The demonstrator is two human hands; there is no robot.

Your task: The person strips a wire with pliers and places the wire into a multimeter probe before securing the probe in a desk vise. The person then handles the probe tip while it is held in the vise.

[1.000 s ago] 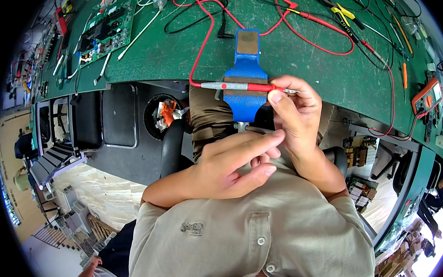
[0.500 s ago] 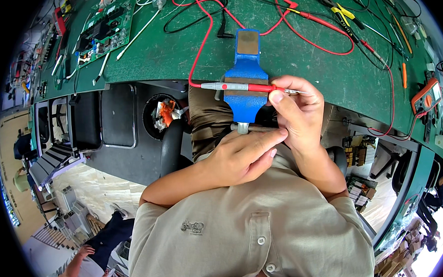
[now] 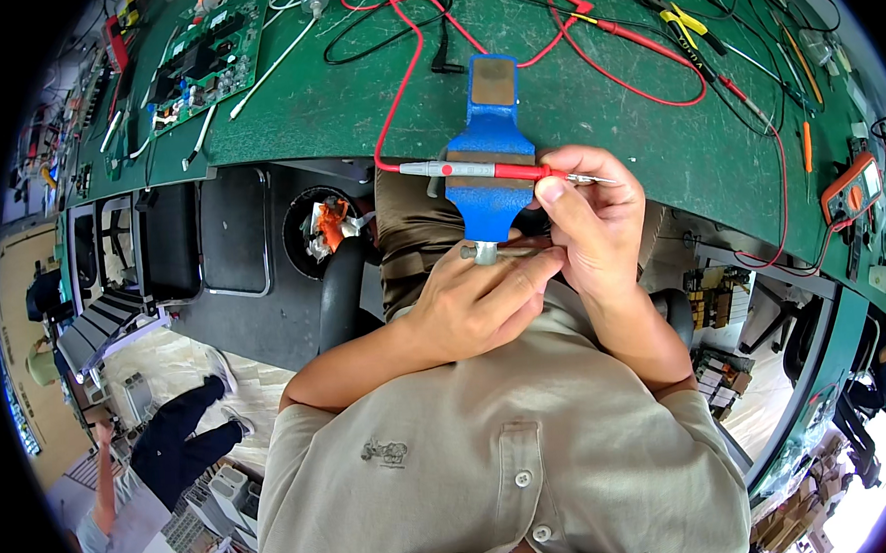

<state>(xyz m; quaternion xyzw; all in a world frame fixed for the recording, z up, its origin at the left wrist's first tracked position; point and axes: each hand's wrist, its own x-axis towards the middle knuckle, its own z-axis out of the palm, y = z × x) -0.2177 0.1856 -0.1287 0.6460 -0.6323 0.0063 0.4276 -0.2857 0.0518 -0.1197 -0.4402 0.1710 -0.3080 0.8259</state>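
A blue bench vise (image 3: 493, 212) stands at the table's near edge. Across its jaws lies a red and grey test probe (image 3: 472, 170), its metal tip pointing right. My right hand (image 3: 600, 218) pinches the red front part of this probe between thumb and fingers. Below the vise, my left hand (image 3: 484, 299) is closed at the turning handle (image 3: 531, 244) on the vise screw; its fingertips are partly hidden. A red lead (image 3: 394, 109) runs from the probe's grey end up over the table.
On the green table (image 3: 344, 111) lie a circuit board (image 3: 207, 69), a second red probe (image 3: 641, 41), yellow-handled pliers (image 3: 685, 25) and an orange multimeter (image 3: 852, 188). A waste bin (image 3: 306, 234) stands below, left. Another person (image 3: 162, 461) is at the lower left.
My left hand has shifted slightly up and left at the vise handle, which has turned a little. My right hand and the probe stay nearly still. The person at lower left has moved.
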